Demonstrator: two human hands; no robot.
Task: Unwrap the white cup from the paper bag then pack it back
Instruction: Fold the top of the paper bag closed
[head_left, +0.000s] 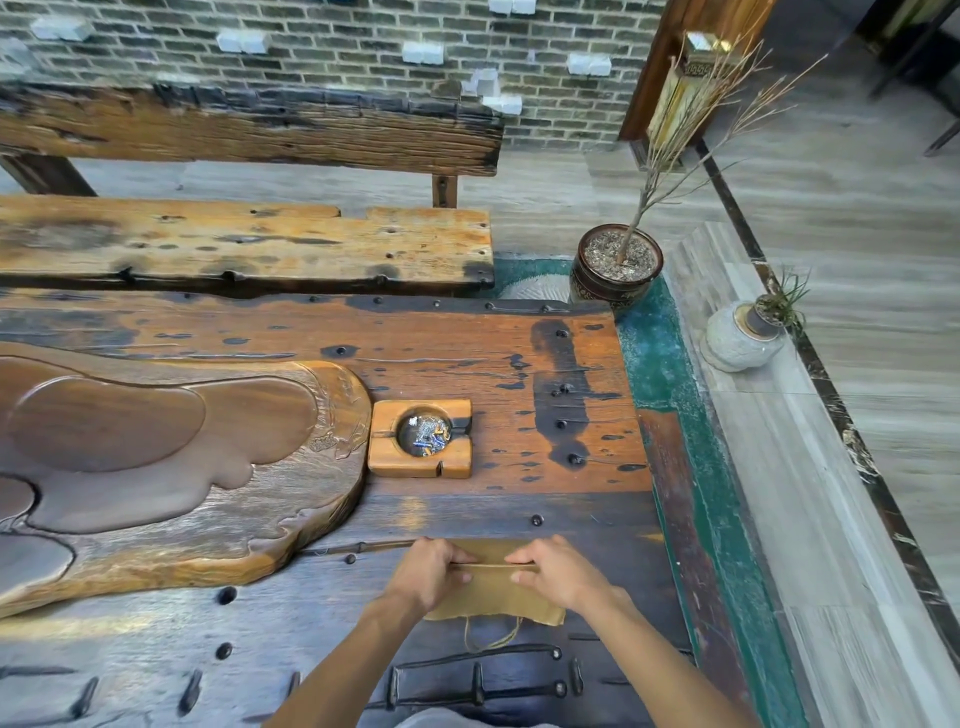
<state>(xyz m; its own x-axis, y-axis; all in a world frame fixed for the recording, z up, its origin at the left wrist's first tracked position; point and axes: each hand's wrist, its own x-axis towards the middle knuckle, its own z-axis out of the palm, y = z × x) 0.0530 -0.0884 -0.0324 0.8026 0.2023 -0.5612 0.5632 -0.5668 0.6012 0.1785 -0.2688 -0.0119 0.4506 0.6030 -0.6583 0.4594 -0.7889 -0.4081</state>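
A brown paper bag (491, 592) lies flat on the dark wooden table (311, 639) near its front edge, its twine handle (493, 636) trailing toward me. My left hand (428, 571) pinches the bag's left side at a fold line. My right hand (558, 571) pinches the same fold on the right. Both hands rest on top of the bag. The white cup is hidden; I cannot tell whether it is inside the bag.
A carved wooden tea tray (156, 467) fills the table's left. A square wooden ashtray (421, 439) sits beyond the bag. A bench (234, 244) stands across the table. A potted branch (615, 265) and a pale vase (743, 340) stand on the right.
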